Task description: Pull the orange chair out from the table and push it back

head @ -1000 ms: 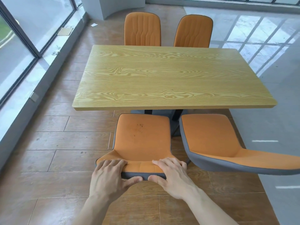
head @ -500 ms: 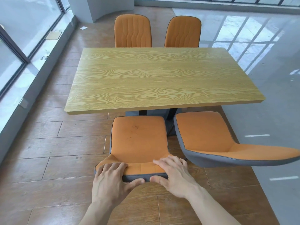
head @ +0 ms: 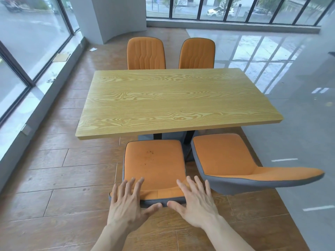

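The orange chair (head: 154, 160), with a grey shell and a few dark spots on its seat, stands at the near left side of the wooden table (head: 172, 100). Its seat's front edge lies just short of the table's near edge. My left hand (head: 126, 205) and my right hand (head: 195, 203) lie over the top of its backrest with fingers straight and spread. Both thumbs sit at the grey back rim. Neither hand is curled around the backrest.
A second orange chair (head: 235, 160) stands close on the right, its backrest turned out to the right. Two more orange chairs (head: 146, 53) face me across the table. Glass windows (head: 27, 51) run along the left, with wooden floor between.
My fingers, curled over the backrest top before, have straightened and spread apart. The view has tilted up, so more of the room and far windows shows.
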Demonstrator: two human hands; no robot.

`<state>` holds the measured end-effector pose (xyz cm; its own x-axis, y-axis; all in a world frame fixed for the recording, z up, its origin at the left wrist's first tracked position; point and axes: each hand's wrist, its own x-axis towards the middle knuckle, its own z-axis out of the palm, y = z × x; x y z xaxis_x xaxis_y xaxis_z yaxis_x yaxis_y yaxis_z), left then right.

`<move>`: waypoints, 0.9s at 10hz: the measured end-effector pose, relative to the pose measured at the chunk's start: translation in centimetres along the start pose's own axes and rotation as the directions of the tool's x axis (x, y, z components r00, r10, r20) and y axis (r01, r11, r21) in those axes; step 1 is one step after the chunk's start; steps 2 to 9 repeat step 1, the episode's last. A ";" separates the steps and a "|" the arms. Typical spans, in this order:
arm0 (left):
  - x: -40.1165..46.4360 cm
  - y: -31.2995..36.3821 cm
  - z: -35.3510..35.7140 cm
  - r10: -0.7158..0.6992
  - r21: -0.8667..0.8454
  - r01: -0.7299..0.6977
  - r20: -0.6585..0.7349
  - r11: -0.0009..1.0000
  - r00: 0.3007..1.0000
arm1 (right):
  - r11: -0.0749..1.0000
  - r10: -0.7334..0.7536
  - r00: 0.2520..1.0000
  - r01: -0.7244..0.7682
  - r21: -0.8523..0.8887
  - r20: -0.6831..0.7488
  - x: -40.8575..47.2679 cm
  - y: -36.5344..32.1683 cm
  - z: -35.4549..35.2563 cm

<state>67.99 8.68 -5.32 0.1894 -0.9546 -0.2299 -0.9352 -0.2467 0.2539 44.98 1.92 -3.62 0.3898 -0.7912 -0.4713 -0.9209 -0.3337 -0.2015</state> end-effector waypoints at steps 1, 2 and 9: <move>-0.8 0.2 -1.1 0.003 -0.018 -0.003 0.001 1.000 1.000 | 0.998 0.027 0.999 -0.025 0.058 -0.031 -1.3 -0.4 -1.0; -0.8 0.2 -1.1 0.003 -0.018 -0.003 0.001 1.000 1.000 | 0.998 0.027 0.999 -0.025 0.058 -0.031 -1.3 -0.4 -1.0; -0.8 0.2 -1.1 0.003 -0.018 -0.003 0.001 1.000 1.000 | 0.998 0.027 0.999 -0.025 0.058 -0.031 -1.3 -0.4 -1.0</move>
